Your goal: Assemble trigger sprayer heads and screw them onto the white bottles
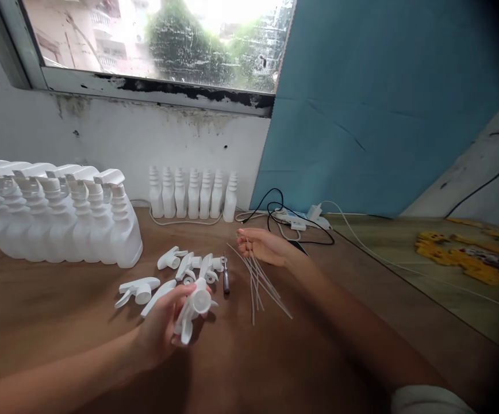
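Observation:
My left hand (pixel 157 330) is closed around a white trigger spray head (pixel 200 301), with its round collar facing up toward me. To the right, my right hand (pixel 267 246) has its fingers curled together at the upper ends of several thin white tubes (pixel 261 282), which fan out over the table. At least one tube seems pinched in the fingertips; how many is hidden. Beyond my left hand lie more white spray heads (pixel 171 258), and another spray head (pixel 139 290) rests left of it. A small screwdriver (pixel 226 279) lies between my hands.
Large white bottles (pixel 120 236) with spray heads on stand in a row at the left. Several smaller bottles without tops (pixel 193 195) line the wall. Black and white cables (pixel 281 207) and a power strip (pixel 296 220) lie at the back right of the brown table (pixel 241 368).

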A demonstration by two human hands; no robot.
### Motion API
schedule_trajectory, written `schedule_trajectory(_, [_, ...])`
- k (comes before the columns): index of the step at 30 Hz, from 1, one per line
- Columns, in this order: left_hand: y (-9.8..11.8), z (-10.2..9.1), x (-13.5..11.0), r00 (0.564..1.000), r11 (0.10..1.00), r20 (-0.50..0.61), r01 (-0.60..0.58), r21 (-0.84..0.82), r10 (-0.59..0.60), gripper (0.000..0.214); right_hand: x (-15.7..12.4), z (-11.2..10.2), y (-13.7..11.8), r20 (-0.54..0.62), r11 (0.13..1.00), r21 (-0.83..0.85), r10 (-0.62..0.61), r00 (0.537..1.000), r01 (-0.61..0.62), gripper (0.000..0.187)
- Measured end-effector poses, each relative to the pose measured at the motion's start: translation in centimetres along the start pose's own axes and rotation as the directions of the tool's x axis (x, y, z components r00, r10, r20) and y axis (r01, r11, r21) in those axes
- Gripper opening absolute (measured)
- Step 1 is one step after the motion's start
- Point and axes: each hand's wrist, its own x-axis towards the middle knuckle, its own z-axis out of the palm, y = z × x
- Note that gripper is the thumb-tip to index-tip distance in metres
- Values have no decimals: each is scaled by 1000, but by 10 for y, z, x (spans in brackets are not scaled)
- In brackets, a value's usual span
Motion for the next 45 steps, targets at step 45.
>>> schedule_trajectory(45, [-13,-19,13,896,903,346,366,-223,-278,48,-72,84,-31,544,-85,-473,-811,215,877,16])
